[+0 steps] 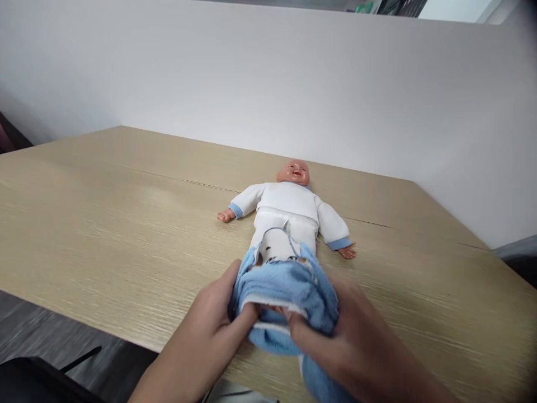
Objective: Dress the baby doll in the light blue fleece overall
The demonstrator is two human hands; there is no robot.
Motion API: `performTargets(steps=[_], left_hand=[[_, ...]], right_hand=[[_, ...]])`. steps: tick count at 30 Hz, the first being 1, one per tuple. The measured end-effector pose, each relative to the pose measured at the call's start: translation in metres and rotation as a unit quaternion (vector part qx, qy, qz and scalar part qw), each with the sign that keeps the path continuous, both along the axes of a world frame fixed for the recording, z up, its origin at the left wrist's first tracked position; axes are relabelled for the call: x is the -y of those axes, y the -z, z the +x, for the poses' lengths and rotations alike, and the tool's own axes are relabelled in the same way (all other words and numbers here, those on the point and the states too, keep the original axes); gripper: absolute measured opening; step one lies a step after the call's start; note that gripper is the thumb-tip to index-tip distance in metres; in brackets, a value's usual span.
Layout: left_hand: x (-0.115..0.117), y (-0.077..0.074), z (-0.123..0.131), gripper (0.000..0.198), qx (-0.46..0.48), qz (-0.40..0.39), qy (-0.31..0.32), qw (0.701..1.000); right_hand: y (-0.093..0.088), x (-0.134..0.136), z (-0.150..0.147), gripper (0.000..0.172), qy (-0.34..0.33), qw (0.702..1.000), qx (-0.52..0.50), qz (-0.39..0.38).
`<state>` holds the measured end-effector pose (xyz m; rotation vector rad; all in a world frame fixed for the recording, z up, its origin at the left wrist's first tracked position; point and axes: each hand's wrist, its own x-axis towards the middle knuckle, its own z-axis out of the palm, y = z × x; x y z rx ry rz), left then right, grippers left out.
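A baby doll (289, 198) in a white top with blue cuffs lies on its back on the table, head toward the wall and arms spread. Bunched blue doll clothing (285, 282) with white edging and a printed animal face is gathered at the doll's lower end, nearest me. My left hand (218, 313) grips its left side, thumb tucked inside the opening. On the other side my right hand (344, 330) grips it too, thumb also in the opening. The doll's lower legs are hidden by the cloth and my hands. Part of the blue cloth hangs down below my right hand.
The light wood table (126, 224) has thin seams across its top. A pale wall or partition (268, 84) rises behind its back edge. Dark floor (62, 330) shows at the lower left, beside a black object (33, 383) at the corner.
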<state>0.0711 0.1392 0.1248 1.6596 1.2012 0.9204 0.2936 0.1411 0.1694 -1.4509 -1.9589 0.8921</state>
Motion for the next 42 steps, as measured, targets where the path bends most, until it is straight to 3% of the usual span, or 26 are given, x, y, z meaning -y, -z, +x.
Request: performTargets(steps=[4, 10, 15, 20, 25, 29, 34, 36, 39, 42], left_hand=[[0.021, 0.01, -0.009, 0.044, 0.015, -0.031, 0.012, 0.999], [0.023, 0.032, -0.012, 0.049, -0.052, -0.082, 0.007, 0.995], [0.017, 0.031, -0.006, 0.035, -0.125, -0.074, -0.012, 0.989], [0.016, 0.029, -0.003, 0.036, -0.165, -0.083, 0.027, 0.982], [0.02, 0.044, -0.001, 0.032, -0.151, -0.055, 0.036, 0.986], [0.023, 0.054, -0.001, 0.035, -0.125, -0.033, 0.011, 0.992], [0.019, 0.052, -0.004, 0.052, -0.027, -0.049, -0.016, 0.998], [0.016, 0.05, -0.003, 0.052, -0.011, -0.049, -0.019, 0.999], [0.01, 0.051, 0.001, 0.047, 0.012, -0.039, -0.033, 0.999], [0.006, 0.051, 0.004, 0.038, 0.041, -0.026, -0.052, 0.997]], right_hand=[[0.002, 0.015, -0.008, 0.008, -0.004, 0.999, 0.041, -0.022], [0.021, -0.003, -0.009, 0.006, -0.041, 0.997, 0.015, -0.059], [0.026, -0.005, -0.01, 0.009, -0.026, 0.997, 0.043, -0.055], [0.028, 0.003, -0.014, 0.015, -0.006, 0.993, 0.113, -0.022], [0.033, 0.009, -0.021, 0.022, 0.021, 0.977, 0.209, -0.036], [0.037, 0.008, -0.017, 0.026, 0.029, 0.989, 0.137, -0.046], [0.039, 0.004, -0.008, 0.037, 0.026, 0.998, 0.004, -0.058], [0.038, 0.0, -0.007, 0.032, 0.033, 0.998, -0.028, -0.055], [0.036, -0.007, -0.007, 0.023, 0.041, 0.999, -0.034, -0.003], [0.037, -0.014, -0.007, 0.034, 0.029, 0.997, -0.052, 0.044]])
